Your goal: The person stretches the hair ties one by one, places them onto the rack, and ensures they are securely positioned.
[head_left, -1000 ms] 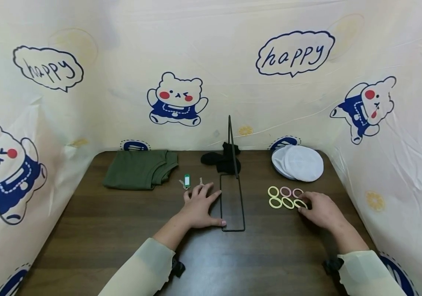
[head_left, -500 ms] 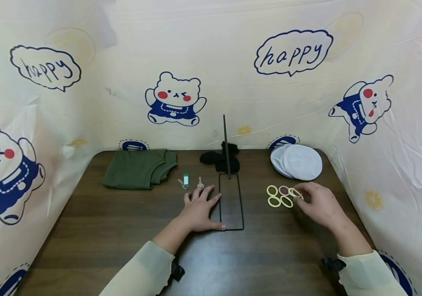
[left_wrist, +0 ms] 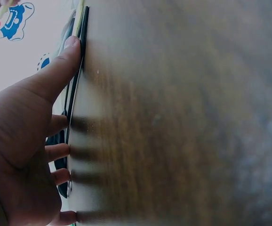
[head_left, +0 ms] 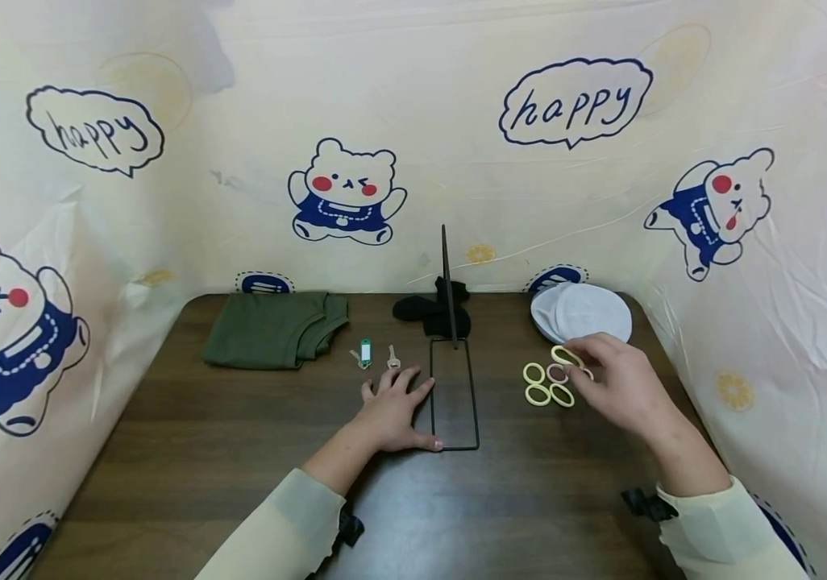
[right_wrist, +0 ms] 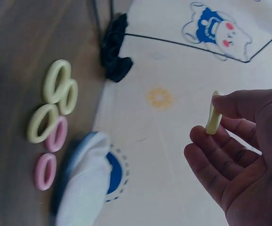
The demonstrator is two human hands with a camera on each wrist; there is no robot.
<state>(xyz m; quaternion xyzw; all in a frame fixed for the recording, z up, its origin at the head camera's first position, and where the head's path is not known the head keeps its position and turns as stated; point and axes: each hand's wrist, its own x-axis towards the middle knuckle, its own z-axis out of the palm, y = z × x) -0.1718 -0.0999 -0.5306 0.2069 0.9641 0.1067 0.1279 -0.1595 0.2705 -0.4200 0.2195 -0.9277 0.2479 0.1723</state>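
In the head view my right hand [head_left: 620, 383] pinches a yellow hair tie [head_left: 566, 355] between thumb and fingers, raised off the table. The right wrist view shows this yellow hair tie [right_wrist: 214, 115] nearly edge-on. Below it, three yellow hair ties [head_left: 538, 395] and two pink hair ties [head_left: 556, 373] lie grouped on the wood. My left hand [head_left: 388, 419] spreads its fingers on the table, with its thumb on the near left corner of a black wire stand [head_left: 477, 411]. The left wrist view has the left thumb [left_wrist: 63, 61] touching the wire. The stand's other part rises upright at the back.
A brown table [head_left: 239, 475] stands against a printed curtain. Behind the stand lie black socks [head_left: 446, 318]. A folded green cloth [head_left: 261, 330] is at the back left, near a green-tagged key [head_left: 365, 353] and another key [head_left: 393, 357]. White round pads [head_left: 591, 312] sit at the back right.
My right hand has picked a yellow hair tie from the group's right end and lifted it up and to the left. The left hand has stayed at the stand, which has turned slightly.
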